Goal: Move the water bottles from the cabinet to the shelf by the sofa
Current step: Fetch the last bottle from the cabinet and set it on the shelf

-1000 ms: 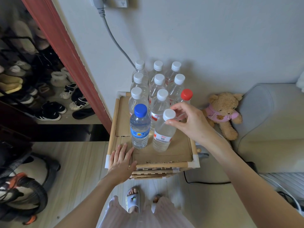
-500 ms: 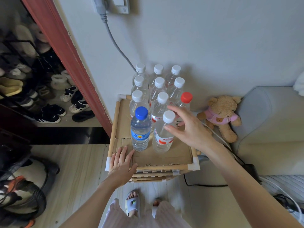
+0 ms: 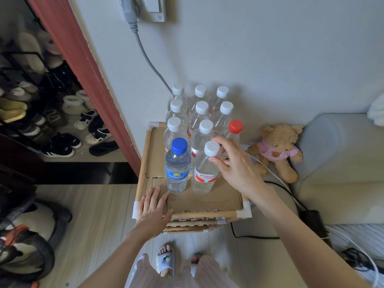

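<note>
Water bottles (image 3: 199,113) stand upright in rows on the cardboard-lined top of the wooden shelf (image 3: 191,214), packed against the white wall (image 3: 270,59). Most have white caps; one at the right of the group has a red cap (image 3: 235,126), and a blue-capped bottle (image 3: 177,166) stands in the front row. Beside it, close but whether touching I cannot tell, is a white-capped bottle (image 3: 204,170) with a red label. My right hand (image 3: 234,165) pinches the cap and neck of that bottle between thumb and fingertips. My left hand (image 3: 152,208) lies flat, fingers spread, on the shelf's front left corner, just beside the blue-capped bottle's base.

In front of the two nearest bottles a strip of bare cardboard runs to the front rail, and the left side of the top is also uncovered. A grey cable (image 3: 149,65) drops from a wall socket behind the bottles. To the right a teddy bear (image 3: 277,150) leans against the grey sofa (image 3: 342,163), near the shelf's right edge. To the left, past a red door frame (image 3: 83,69), shoes (image 3: 60,146) sit on racks. My slippered feet stand on pale wood floor (image 3: 99,215) below the shelf.
</note>
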Available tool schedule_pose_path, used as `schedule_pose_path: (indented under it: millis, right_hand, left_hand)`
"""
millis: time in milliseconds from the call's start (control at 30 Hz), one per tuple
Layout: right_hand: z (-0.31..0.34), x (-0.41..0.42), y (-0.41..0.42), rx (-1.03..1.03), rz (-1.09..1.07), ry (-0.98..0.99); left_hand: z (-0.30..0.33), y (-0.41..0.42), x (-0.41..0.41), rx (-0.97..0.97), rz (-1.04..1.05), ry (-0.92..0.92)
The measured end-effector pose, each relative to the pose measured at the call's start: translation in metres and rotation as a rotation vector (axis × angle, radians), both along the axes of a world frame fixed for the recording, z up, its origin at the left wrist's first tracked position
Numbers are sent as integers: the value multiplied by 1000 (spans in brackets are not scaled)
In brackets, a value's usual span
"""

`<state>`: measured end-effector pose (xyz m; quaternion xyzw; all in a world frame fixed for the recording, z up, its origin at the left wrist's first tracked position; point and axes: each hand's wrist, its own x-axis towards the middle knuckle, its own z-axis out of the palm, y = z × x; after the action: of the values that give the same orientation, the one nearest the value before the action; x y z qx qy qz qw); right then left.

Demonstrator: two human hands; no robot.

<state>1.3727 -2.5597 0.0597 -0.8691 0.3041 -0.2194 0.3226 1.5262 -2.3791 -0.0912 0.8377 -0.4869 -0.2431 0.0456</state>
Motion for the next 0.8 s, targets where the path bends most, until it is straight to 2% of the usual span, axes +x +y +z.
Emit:
schedule_pose_path:
  millis: [233,467,533,667,733,800]
  right_hand:
    - [-2,5,2,-20,3,10]
    - [-6,9,6,7,-8,-71]
    - [-13,7,12,153,-84,-161]
    - [-34,-3,23,587,-200,-364]
    - [-50,-11,25,675,-175,-243]
    - [-72,-14,29,718,-154,25]
  left_hand:
    - [0,-1,0,-18,7,3]
    - [0,0,0,-16,9,-1]
    - [0,1,0,-24,9,15]
    - [1,3,0,-15,-14,18]
    - [2,3,1,-7,-22,23]
    - [1,3,1,-12,-24,25]
